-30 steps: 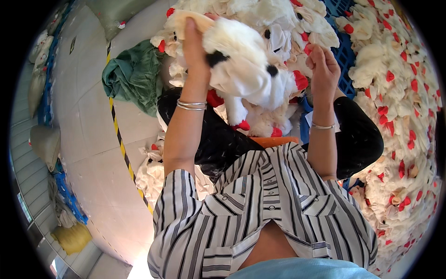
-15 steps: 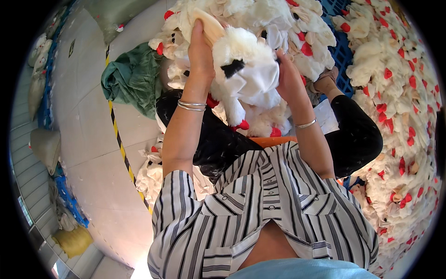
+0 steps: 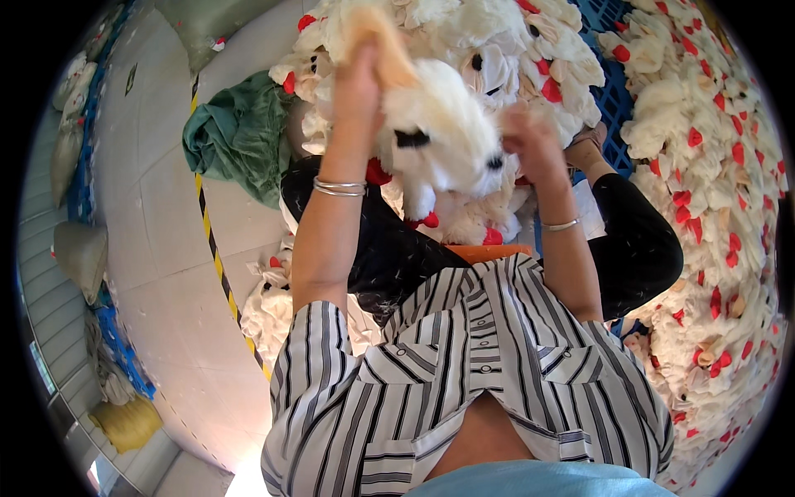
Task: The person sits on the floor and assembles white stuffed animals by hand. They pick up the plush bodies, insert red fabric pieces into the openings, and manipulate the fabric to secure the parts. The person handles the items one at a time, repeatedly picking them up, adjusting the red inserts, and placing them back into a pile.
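My left hand (image 3: 357,93) is closed on a peach-lined ear of an unstuffed white plush animal (image 3: 443,124), held up above my lap. The plush has white fur, black patches on its face and a red-tipped leg hanging below. Close by its right side is my right hand (image 3: 537,147), its fingers smeared by motion, so I cannot tell whether they touch the fur. Behind and beneath it lies a heap of similar white plush skins (image 3: 464,25) with red and black pieces.
A large pile of white and red plush skins (image 3: 704,207) rises on the right beside a blue plastic crate (image 3: 614,145). A green cloth (image 3: 236,141) lies at left, near yellow-black floor tape (image 3: 217,265). Something orange (image 3: 489,252) shows by my lap.
The plush has turned, so its white fabric underside no longer shows and furry face patches do. My right hand has come away to the right; my left still grips the ear.
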A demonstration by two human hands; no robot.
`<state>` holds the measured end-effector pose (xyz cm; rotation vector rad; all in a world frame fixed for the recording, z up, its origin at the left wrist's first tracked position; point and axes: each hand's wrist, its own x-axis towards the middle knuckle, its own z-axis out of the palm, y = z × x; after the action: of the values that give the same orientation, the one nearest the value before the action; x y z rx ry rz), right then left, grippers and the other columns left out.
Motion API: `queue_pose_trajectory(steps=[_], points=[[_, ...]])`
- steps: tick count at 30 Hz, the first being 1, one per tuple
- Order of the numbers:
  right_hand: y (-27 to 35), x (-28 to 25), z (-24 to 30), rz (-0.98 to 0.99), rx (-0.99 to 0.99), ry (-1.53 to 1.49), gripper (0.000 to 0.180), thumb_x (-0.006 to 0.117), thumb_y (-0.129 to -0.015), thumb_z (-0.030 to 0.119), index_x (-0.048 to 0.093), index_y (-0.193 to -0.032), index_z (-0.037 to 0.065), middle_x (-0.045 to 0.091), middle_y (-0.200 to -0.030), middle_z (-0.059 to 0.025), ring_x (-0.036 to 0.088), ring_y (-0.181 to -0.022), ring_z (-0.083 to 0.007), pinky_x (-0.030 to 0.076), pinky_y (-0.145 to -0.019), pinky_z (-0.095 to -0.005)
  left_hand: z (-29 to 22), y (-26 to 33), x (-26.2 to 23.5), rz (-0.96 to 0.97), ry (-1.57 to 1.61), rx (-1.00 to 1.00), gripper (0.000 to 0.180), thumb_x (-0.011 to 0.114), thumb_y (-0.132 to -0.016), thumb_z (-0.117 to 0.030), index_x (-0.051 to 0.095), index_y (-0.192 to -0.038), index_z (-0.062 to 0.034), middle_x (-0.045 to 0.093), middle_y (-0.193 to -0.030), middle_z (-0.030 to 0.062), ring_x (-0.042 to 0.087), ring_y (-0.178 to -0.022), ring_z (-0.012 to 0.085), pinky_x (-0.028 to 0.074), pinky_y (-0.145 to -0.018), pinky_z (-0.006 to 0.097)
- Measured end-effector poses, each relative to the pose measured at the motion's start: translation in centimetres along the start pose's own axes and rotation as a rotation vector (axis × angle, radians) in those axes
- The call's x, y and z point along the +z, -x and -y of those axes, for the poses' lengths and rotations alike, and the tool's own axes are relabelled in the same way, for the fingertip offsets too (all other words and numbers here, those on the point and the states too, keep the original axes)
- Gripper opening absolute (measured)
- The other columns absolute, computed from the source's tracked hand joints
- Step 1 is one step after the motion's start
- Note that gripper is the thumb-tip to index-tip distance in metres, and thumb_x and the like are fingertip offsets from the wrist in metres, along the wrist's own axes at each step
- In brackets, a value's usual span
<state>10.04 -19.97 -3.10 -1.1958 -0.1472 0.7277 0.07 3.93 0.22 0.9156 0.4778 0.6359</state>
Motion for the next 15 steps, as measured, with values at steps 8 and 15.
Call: queue_pose_trajectory(steps=[8,15], points=[[1.1,-0.4,6.5,-0.270,-0.369,-0.054,0.012,0.063,-0.091,0.014,0.058,-0.088,0.004,0.055,-0.076,-0.0020,0.044,-0.055,-0.0071,0.036,-0.049,-0.0210,-3.5,-2.4,-4.8,0.123,0.180,0.236,0.014,0.049,-0.095,-0.009,0.062,-0.096,-0.0052,0.058,-0.073,0.0018,0.050,-0.060,0.0109,0.044,-0.057,0.027],[2.4,-1.7,8.1,-0.170,-0.491,-0.044,0.016,0.064,-0.092,0.018,0.060,-0.090,0.002,0.058,-0.076,-0.0016,0.054,-0.060,-0.0087,0.046,-0.054,-0.0231,-4.3,-2.2,-5.3,0.051,-0.395,0.224,0.016,0.049,-0.092,-0.009,0.065,-0.093,-0.0079,0.057,-0.072,-0.0004,0.046,-0.056,0.0087,0.037,-0.052,0.022]])
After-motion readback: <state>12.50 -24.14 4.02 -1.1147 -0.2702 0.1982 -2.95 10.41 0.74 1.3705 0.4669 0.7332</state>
